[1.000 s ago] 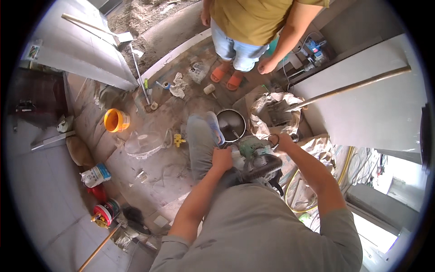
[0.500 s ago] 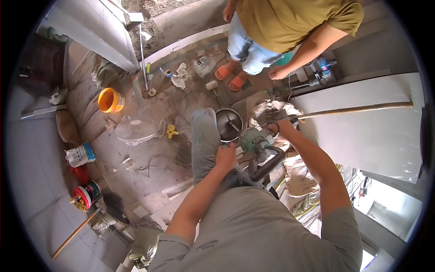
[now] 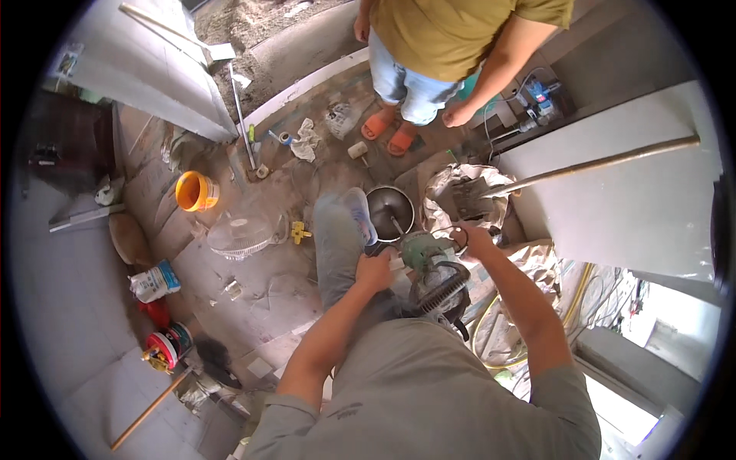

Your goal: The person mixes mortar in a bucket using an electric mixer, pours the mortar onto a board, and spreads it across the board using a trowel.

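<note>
My left hand (image 3: 374, 268) is closed on a grip at the left of a green power tool (image 3: 418, 250) with a black ribbed part (image 3: 437, 291). My right hand (image 3: 474, 245) grips the tool's right side, beside a dark cord or loop. Just beyond the tool, a round metal bucket (image 3: 372, 201) holds a rod (image 3: 392, 218); whether it joins the tool is hard to tell. A crumpled paper sack (image 3: 452, 176) stands right of the bucket, with a long wooden handle (image 3: 598, 161) sticking out of it.
A person (image 3: 452, 42) in orange slippers stands opposite. An orange bucket (image 3: 195, 192), a fan cage (image 3: 238, 234), a mallet (image 3: 357, 152) and bags (image 3: 153, 282) lie about on the left and middle floor. A leaning board (image 3: 621, 215) and yellow hose (image 3: 571, 299) are at the right.
The view swung and shifted back, moving the scene about. My hands stay on the tool, which tilted slightly between frames. The other person remains standing in about the same spot.
</note>
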`<state>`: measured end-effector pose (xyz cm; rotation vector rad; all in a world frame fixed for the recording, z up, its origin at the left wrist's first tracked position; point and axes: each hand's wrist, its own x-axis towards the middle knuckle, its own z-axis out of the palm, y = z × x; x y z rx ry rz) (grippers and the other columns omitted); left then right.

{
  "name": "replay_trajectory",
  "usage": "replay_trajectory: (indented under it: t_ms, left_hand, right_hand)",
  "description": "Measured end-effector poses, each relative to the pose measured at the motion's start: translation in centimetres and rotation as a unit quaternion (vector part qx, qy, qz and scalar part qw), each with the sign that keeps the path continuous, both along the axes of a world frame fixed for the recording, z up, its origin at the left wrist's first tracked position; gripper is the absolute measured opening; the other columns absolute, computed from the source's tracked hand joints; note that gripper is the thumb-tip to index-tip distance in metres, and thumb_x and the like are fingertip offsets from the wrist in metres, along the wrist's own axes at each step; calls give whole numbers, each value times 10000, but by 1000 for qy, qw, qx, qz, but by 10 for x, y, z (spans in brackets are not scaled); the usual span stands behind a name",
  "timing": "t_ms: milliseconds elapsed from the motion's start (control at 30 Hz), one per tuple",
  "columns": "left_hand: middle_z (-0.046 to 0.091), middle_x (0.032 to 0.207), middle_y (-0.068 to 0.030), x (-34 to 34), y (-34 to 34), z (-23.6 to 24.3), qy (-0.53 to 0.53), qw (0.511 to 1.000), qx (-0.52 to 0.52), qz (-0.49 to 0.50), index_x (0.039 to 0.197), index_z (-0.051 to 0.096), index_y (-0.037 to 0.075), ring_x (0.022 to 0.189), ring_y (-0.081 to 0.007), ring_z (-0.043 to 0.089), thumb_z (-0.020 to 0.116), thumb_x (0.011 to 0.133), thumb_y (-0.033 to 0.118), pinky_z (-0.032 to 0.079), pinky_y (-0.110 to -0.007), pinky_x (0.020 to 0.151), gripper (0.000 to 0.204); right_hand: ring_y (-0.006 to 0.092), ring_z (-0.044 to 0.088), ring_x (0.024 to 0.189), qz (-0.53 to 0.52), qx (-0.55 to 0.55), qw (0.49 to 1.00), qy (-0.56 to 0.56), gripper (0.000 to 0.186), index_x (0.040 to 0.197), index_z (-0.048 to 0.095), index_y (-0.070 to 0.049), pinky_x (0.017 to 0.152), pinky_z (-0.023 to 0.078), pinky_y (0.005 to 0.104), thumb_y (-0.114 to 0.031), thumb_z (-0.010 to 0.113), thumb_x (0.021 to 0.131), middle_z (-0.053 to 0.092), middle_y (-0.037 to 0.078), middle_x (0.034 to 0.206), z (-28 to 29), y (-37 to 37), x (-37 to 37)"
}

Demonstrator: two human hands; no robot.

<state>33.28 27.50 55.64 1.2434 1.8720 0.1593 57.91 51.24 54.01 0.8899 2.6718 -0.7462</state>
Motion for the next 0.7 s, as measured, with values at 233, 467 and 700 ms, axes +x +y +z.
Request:
replay_trajectory:
  t_ms: [233, 467, 700]
  left_hand:
    - [698, 1028, -242, 10, -31, -2, 21, 996, -84, -4, 1183, 546, 53, 985, -406, 677, 600, 802, 174, 482, -548, 906, 404]
    - [697, 1030, -229, 8, -11, 24, 43, 987, -90, -124, 1170, 547, 53, 1004, -414, 671, 596, 832, 198, 516, -532, 845, 370]
    - [704, 940, -186, 3, -7, 29, 52, 966, -33, -253, 1110, 569, 56, 945, -383, 680, 666, 820, 269, 523, -507, 802, 372]
  right_hand:
    - [387, 676, 907, -68, -42, 996, -31, 614, 1178, 589, -208, 795, 536, 456, -279, 818, 612, 676, 162, 976, 47, -61, 3]
    - [375, 671, 940, -135, -57, 987, -68, 468, 1104, 625, -142, 836, 536, 439, -302, 767, 688, 670, 149, 1008, 23, -109, 48]
    - [352, 666, 987, -233, -111, 966, 23, 499, 1070, 654, -167, 856, 541, 442, -223, 812, 599, 675, 136, 1045, 27, -162, 72]
